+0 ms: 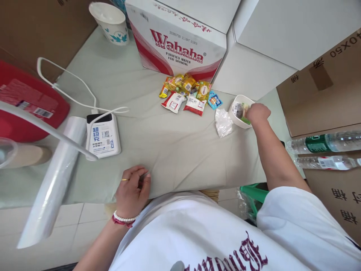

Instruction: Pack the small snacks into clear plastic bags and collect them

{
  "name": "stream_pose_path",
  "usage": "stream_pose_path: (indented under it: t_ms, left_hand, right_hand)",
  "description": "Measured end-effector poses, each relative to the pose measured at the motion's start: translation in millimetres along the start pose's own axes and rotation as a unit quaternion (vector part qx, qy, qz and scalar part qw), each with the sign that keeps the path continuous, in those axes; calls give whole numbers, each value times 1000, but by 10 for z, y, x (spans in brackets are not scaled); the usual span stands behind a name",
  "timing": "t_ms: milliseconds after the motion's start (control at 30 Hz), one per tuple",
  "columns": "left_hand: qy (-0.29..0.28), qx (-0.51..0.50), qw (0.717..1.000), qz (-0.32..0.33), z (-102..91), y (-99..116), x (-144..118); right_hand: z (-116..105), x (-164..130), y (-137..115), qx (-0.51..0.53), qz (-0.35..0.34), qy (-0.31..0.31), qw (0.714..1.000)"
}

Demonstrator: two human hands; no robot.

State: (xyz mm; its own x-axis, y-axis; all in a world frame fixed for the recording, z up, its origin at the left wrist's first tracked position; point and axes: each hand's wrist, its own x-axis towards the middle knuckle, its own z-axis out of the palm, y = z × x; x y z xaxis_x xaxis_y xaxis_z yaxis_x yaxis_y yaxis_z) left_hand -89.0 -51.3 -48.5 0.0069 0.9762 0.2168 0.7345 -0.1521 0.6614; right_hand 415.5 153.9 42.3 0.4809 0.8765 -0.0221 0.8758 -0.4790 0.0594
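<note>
My right hand (258,113) reaches into a small white bowl (235,119) on the right side of the table. Its fingers look drawn together, and their tips are hidden among wrappers (239,110) inside the bowl. Crumpled clear plastic (223,123) lies against the bowl's left side. My left hand (133,188) rests at the table's front edge, loosely curled, with no object visible in it. Between the hands, farther back, lies a pile of yellow snack packets (187,83). Two red-and-white packets (195,105) lie in front of it, and a blue packet (214,100) beside it.
A Wahaha water carton (180,45) and white boxes (254,64) stand behind. On the left are a paper cup (111,26), a power bank (105,139) with a white cable, a plastic film roll (53,180) and a red container (28,101). Bottles (324,143) lie at right.
</note>
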Motion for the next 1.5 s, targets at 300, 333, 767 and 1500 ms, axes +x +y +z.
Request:
stream_pose_path:
  t_ms: [300, 333, 767, 1500]
  left_hand:
    - [47, 43, 992, 109, 85, -72, -65]
    - [54, 44, 990, 121, 90, -72, -64]
    - [-21, -164, 986, 26, -69, 213, 105]
    - [-177, -565, 774, -227, 649, 846, 919]
  right_hand:
    - [9, -51, -200, 64, -188, -2, 980]
    - [-1, -127, -195, 82, -200, 33, 976]
    - [415, -1333, -356, 491, 1, 14, 871]
    - [148, -1484, -876, 458, -105, 41, 882]
